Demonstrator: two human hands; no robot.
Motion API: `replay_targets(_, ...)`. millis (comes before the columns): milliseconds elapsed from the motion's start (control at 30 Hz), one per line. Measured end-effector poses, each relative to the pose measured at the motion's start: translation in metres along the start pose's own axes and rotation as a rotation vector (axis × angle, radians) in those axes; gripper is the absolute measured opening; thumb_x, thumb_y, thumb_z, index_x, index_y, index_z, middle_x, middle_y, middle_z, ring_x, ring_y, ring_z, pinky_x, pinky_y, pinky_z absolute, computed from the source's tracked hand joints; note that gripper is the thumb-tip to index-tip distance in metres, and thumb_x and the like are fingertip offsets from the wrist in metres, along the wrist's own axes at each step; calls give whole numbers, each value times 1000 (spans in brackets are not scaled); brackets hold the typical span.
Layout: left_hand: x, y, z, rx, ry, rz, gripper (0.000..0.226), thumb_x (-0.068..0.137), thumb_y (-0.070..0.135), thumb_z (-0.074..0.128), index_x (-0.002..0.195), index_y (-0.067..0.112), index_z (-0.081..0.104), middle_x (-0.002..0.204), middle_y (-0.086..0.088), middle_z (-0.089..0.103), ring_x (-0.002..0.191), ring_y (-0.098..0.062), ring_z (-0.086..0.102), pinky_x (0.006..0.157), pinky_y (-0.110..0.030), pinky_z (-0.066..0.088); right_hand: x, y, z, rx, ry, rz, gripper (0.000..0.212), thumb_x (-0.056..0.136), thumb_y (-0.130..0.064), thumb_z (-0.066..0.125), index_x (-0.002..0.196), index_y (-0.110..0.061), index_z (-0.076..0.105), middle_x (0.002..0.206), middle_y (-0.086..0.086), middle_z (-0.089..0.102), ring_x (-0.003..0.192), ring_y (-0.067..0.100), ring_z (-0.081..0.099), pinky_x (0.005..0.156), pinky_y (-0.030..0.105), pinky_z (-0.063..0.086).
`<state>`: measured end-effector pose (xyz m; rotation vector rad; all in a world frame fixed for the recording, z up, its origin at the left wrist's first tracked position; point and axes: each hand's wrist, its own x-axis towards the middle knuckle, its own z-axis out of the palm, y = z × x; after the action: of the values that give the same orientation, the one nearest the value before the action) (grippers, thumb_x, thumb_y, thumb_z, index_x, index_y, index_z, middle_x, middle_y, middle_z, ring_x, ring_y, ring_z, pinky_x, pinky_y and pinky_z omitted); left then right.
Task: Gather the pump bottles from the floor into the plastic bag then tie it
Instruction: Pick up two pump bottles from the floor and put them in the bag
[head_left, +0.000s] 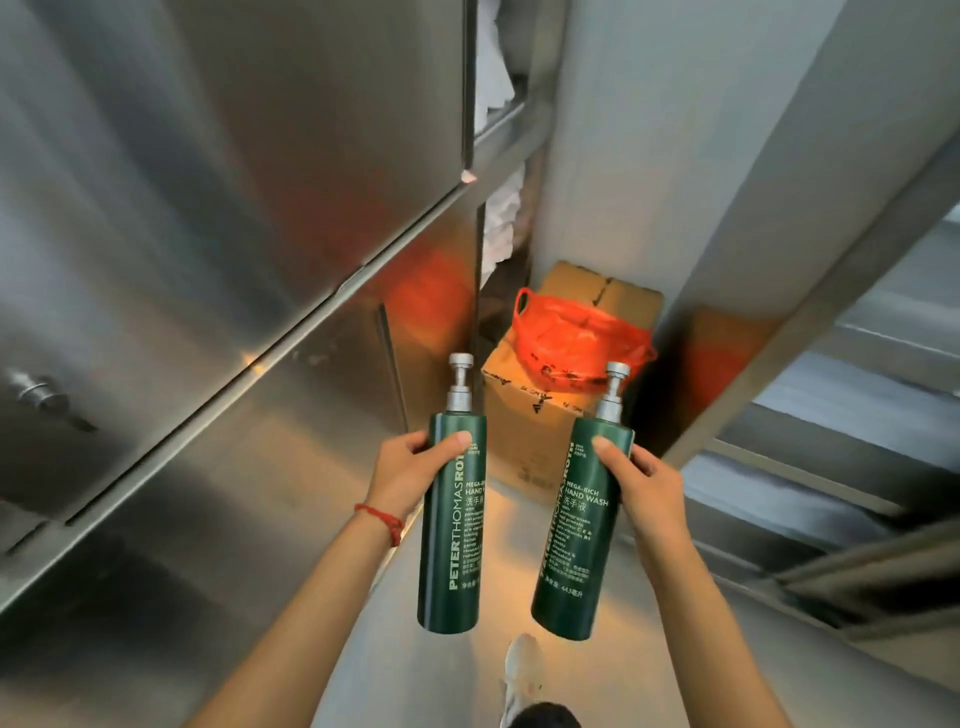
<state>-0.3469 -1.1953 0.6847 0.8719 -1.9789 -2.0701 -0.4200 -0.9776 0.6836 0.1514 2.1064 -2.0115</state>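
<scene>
Two tall dark green pump bottles with silver pumps are held up in front of me. My left hand (402, 467) grips the left bottle (452, 545) near its shoulder; my right hand (641, 486) grips the right bottle (576, 551) the same way. Both bottles stand upright, the right one tilted slightly. Beyond them, a red plastic bag (576, 338) lies open on top of a cardboard box (524, 431) on the floor, between and behind the two pumps.
Stainless steel cabinet doors (208, 260) line the left side of a narrow aisle. A white wall (675, 156) and metal shelving (831, 441) run along the right. My shoe (522, 670) shows on the floor below the bottles.
</scene>
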Motion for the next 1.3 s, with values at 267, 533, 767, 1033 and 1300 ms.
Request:
replay_targets(267, 96, 46, 93, 41, -29, 14, 16, 74, 21, 72, 60, 19, 67, 46, 13, 66, 44, 4, 59, 41, -8, 42, 121, -38, -43, -32, 40, 1, 10, 74, -29, 72, 75, -19, 71, 66, -8, 69, 54, -4, 59, 49, 10, 45)
replay_targets(533, 191, 72, 139, 67, -92, 1, 11, 74, 23, 72, 65, 17, 68, 48, 12, 67, 45, 3, 60, 42, -8, 43, 215, -54, -44, 20, 113, 37, 9, 72, -29, 73, 76, -22, 71, 72, -5, 71, 57, 0, 63, 51, 11, 47)
replay_targets(767, 307, 86, 175, 113, -166, -7, 11, 73, 15, 74, 65, 19, 66, 47, 10, 66, 44, 3, 60, 42, -9, 44, 305, -55, -22, 12, 206, -5, 13, 72, -19, 74, 84, -18, 69, 73, -8, 69, 57, -5, 63, 49, 7, 44)
replay_targets(1033, 404, 80, 215, 173, -288, 40, 23, 70, 3, 74, 86, 18, 67, 79, 5, 67, 61, 7, 63, 58, -7, 48, 385, -39, -10, -111, 296, 42, 32, 65, -22, 79, 95, -19, 68, 87, -4, 71, 73, 1, 64, 67, 16, 48)
replay_targets(1300, 465, 52, 248, 299, -328, 100, 33, 62, 19, 81, 83, 40, 65, 82, 13, 72, 79, 2, 66, 67, -13, 51, 450, -7, -9, -226, 272, 64, 55, 61, -28, 81, 113, -25, 62, 107, 0, 68, 97, 12, 62, 90, 35, 48)
